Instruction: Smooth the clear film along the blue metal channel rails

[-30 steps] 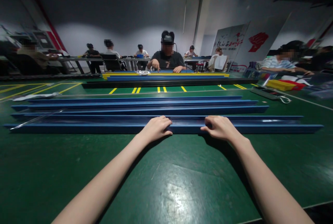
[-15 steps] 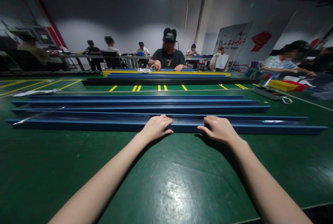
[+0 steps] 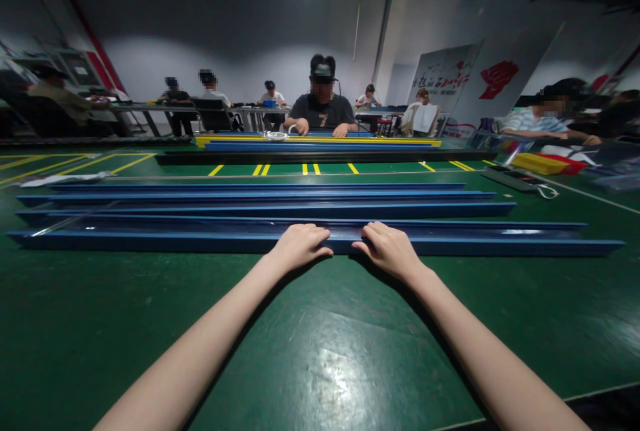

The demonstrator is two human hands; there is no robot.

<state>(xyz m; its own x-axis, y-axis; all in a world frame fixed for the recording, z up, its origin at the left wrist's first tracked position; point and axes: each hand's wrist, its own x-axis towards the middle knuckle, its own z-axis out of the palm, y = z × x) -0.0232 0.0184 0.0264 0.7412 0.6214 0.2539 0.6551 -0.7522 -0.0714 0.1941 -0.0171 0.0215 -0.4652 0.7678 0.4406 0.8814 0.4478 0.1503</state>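
A long blue channel point(image 3: 190, 243) lies across the green table, nearest to me. My left hand point(image 3: 301, 245) grips its near wall left of the middle, fingers over the edge into the channel and thumb on the near side. Just to the right, my right hand point(image 3: 387, 249) pinches the same wall in the same way, a small gap from the left. Clear film glints inside the channel, and a thin transparent strip point(image 3: 75, 217) lies slantwise at its left end. Whether my fingertips hold any film is hard to see.
More blue channels point(image 3: 250, 209) lie parallel behind. Farther back are a black bar point(image 3: 320, 158), yellow and blue bars, and a seated person point(image 3: 323, 107) with hands on them. A dark device point(image 3: 515, 179) with a white cable and yellow and red trays point(image 3: 543, 163) are at the right.
My right hand has slid left along the channel wall, closer to my left hand. My left hand has stayed at nearly the same place.
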